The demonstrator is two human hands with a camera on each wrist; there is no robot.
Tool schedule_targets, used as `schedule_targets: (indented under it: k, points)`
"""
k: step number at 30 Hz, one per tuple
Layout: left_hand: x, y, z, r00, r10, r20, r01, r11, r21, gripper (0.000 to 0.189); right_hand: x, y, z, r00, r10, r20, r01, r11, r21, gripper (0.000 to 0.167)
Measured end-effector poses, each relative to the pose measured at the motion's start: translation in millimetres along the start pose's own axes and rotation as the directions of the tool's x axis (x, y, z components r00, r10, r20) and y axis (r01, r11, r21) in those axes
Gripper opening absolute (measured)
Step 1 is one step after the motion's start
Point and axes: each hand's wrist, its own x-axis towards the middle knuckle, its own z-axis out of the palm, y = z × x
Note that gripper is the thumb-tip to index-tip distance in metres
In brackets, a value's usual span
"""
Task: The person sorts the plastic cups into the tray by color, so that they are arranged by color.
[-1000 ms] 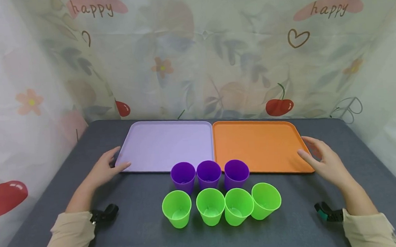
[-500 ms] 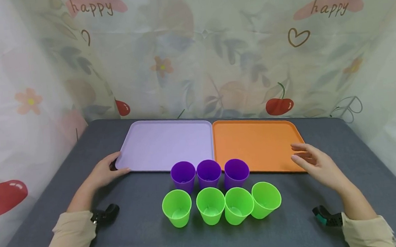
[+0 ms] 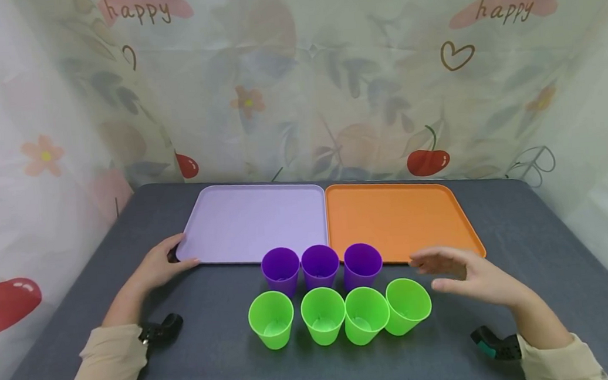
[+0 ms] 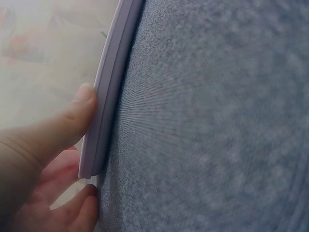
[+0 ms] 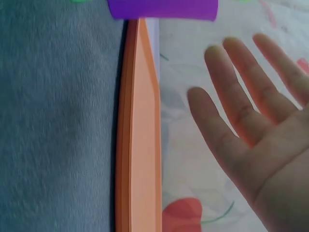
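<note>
My left hand (image 3: 158, 266) holds the near left corner of a lavender tray (image 3: 256, 223). Its thumb (image 4: 83, 99) lies against the tray's rim, and the other fingers reach round the corner. An orange tray (image 3: 390, 216) adjoins the lavender one on the right. My right hand (image 3: 466, 273) hovers with fingers stretched, apart from the trays, right of the cups. Three purple cups stand before the trays: a left one (image 3: 281, 271), a middle one (image 3: 320, 266) and a right one (image 3: 363, 265). Several green cups (image 3: 324, 315) form a row nearer me, mouths up.
A dark grey table (image 3: 215, 361) carries everything. Behind it hangs a patterned curtain (image 3: 328, 82) with printed cherries and hearts. Black wrist devices sit on the left wrist (image 3: 160, 329) and right wrist (image 3: 497, 344).
My right hand has left the orange tray's right edge and moved left and nearer me, towards the cups. My left hand stays at the lavender tray's corner; trays and cups look unmoved.
</note>
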Motion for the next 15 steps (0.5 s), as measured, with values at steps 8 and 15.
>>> schedule_targets:
  k: [8, 15]
  points:
    - [0.3, -1.5, 0.5, 1.000, 0.005, -0.008, -0.005, 1.000, 0.014, 0.082, 7.3, -3, 12, 0.990, -0.025, 0.139, 0.029, 0.999, -0.030, 0.061]
    - [0.0, -0.2, 0.9, 1.000, -0.006, -0.010, 0.006, 1.000, 0.014, 0.082, 10.1, -5, 17, 0.983, -0.038, 0.180, 0.044, 0.999, -0.030, 0.064]
